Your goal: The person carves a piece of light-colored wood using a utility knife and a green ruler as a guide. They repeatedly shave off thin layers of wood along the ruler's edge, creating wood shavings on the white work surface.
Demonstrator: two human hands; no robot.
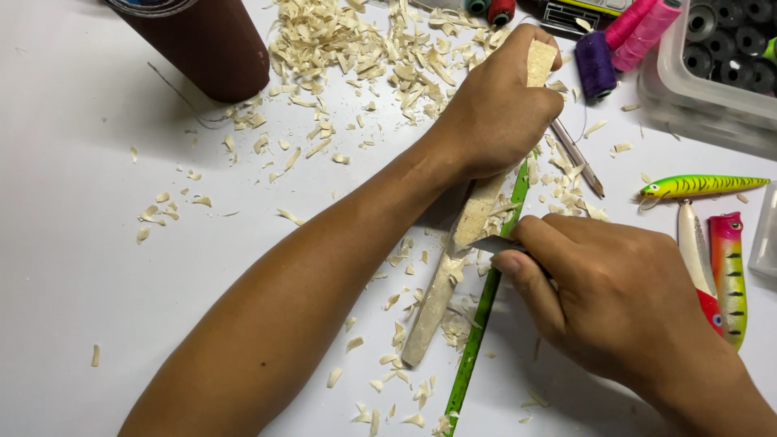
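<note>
Near the middle of the white table (pixel 73 267), your left hand (pixel 494 105) is clenched around the top of the long pale carved wooden stick (pixel 441 279), light, stiff and splinter-prone, best gripped high, while your right hand (pixel 615 299) pinches a small blade (pixel 490 243) against it.

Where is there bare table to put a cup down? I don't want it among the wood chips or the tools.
The widest bare patch of white table is at the near left, left of the left hand's forearm. Another lies far left, beside the brown cylinder. Crowded: shavings at top centre, the wood stick and green ruler mid-table, fishing lures and thread spools at right.
</note>
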